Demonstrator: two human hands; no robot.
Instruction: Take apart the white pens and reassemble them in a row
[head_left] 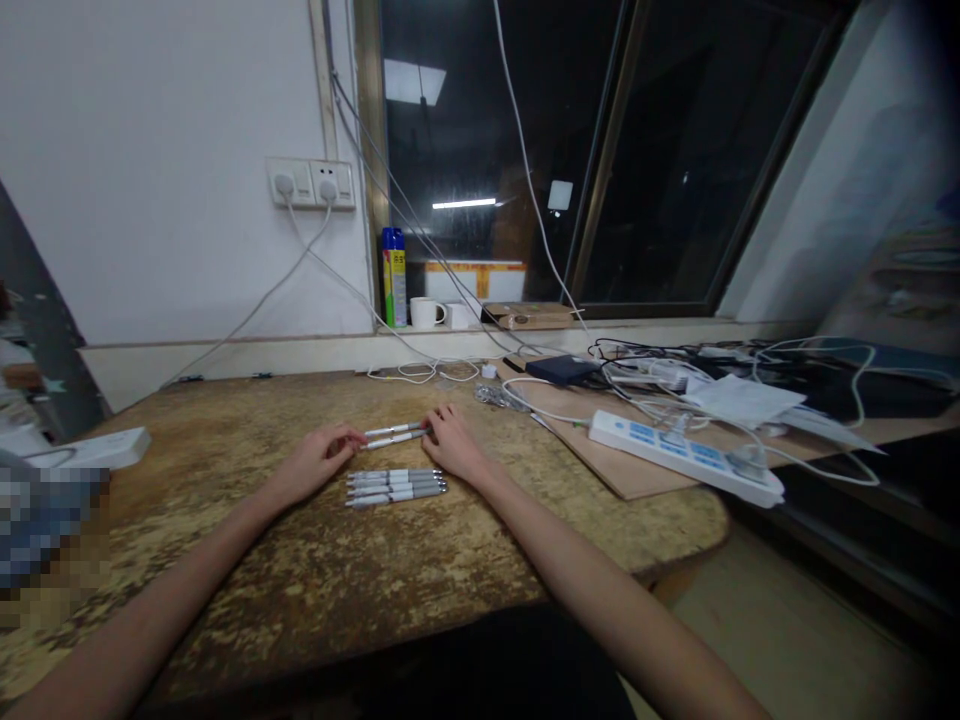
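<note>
Two white-and-grey pens (394,435) lie side by side between my hands, just above the worn wooden tabletop or on it; I cannot tell which. The fingers of my left hand (324,458) are closed at their left ends. My right hand (451,443) has its fingers closed round the right ends, which are partly hidden. Nearer to me, several similar pens (395,488) rest on the table (300,590) in a neat, close row, pointing the same way. Neither hand touches that row.
A white power strip (686,458) with plugs lies on a brown board (622,478) at the right, among tangled cables and papers (746,398). A spray can (394,278) and a white mug (426,312) stand on the window sill. A white box-like object (112,449) sits at the left.
</note>
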